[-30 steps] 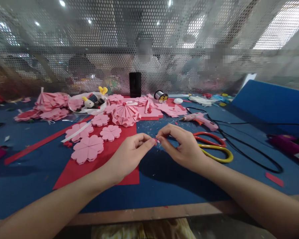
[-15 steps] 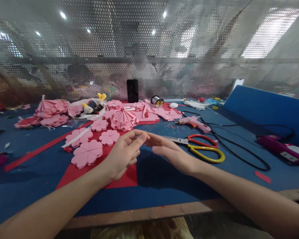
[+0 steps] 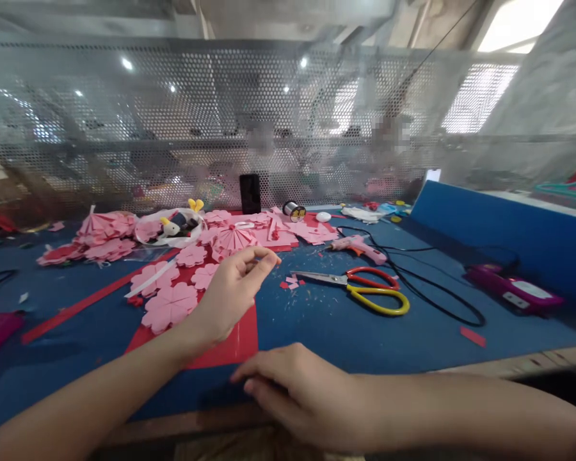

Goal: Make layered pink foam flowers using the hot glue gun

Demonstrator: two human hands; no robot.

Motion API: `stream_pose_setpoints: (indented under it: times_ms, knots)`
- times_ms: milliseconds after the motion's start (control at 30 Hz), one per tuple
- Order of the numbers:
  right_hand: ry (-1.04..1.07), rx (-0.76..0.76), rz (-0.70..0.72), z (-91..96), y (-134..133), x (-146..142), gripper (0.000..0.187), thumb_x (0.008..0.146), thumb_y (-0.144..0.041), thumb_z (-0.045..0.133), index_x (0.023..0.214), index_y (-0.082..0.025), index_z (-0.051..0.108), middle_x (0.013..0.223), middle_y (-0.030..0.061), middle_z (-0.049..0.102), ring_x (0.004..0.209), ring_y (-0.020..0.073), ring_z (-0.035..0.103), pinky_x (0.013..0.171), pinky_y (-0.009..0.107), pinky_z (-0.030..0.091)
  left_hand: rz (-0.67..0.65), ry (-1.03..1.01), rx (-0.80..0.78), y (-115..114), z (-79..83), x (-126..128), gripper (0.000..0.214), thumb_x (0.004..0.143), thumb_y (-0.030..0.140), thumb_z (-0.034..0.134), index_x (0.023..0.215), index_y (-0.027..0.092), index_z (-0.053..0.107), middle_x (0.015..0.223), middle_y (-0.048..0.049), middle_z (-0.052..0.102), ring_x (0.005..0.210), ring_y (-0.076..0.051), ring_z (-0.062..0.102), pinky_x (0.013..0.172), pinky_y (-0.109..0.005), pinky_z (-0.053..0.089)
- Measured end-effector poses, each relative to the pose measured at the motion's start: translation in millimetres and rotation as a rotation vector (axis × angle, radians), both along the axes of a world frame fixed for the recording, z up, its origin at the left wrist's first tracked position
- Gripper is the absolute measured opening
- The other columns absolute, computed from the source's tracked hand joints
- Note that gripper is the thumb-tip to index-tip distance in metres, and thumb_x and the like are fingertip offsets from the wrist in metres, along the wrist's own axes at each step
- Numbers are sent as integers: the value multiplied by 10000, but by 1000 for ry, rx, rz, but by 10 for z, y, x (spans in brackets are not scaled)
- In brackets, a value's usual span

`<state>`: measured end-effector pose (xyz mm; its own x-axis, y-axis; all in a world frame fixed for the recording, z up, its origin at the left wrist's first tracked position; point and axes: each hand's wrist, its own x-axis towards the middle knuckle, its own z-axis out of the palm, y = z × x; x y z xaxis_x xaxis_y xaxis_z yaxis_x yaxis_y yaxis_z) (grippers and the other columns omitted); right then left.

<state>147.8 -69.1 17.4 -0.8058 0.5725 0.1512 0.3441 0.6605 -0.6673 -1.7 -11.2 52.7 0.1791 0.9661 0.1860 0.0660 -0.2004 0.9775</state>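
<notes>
My left hand (image 3: 237, 288) hovers over the red sheet (image 3: 233, 346) and the pink paper flowers, its thumb and forefinger closed in a pinch. What lies between those fingertips is too small to make out; only a tiny reddish spot shows there. Lower down, by the table's front edge, my right hand (image 3: 302, 394) hangs with its fingers loosely bent and a gap between thumb and forefinger. Nothing visible is in it. A layered pink flower (image 3: 170, 307) rests left of my left hand, and a pleated pink paper piece (image 3: 234, 238) sits just behind it.
Scissors (image 3: 372, 288) with red and yellow handles lie right of centre, with paper scraps (image 3: 292, 282) at their tips. Behind are a pink glue gun (image 3: 358, 248) and a spool (image 3: 294, 211). A phone (image 3: 250, 193) stands before the perforated screen. A purple power strip (image 3: 513, 291) lies right.
My right hand has dropped from beside my left fingertips toward the front edge. My left hand stays pinched in nearly the same place. The camera view has tilted up slightly.
</notes>
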Motion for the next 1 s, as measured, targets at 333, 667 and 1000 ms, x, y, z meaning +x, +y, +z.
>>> stream_pose_setpoints:
  times_ms: [333, 667, 1000]
  knots:
    - [49, 902, 555, 210, 141, 211, 352, 941, -332, 550, 627, -184, 610, 619, -4, 570, 591, 127, 481, 556, 311, 383, -7, 307, 180, 150, -448, 76, 259, 949, 418, 519, 912, 196, 649, 598, 46, 431, 527, -123, 355, 489, -243, 240]
    - [-484, 809, -459, -56, 1137, 1266, 290, 959, -346, 536, 1122, -150, 676, 1019, 114, 711, 989, 263, 606, 845, 393, 450, -61, 253, 16, 179, -649, -9, 261, 947, 438, 518, 896, 206, 627, 591, 59, 361, 521, -119, 304, 479, -246, 211]
    - [-607, 875, -506, -23, 1148, 1006, 231, 953, -192, 513, 1062, -176, 716, 1023, 99, 686, 1013, 283, 499, 885, 418, 424, -90, 238, -86, 166, -658, -75, 298, 953, 500, 499, 942, 229, 622, 649, 46, 433, 582, -124, 365, 515, -243, 270]
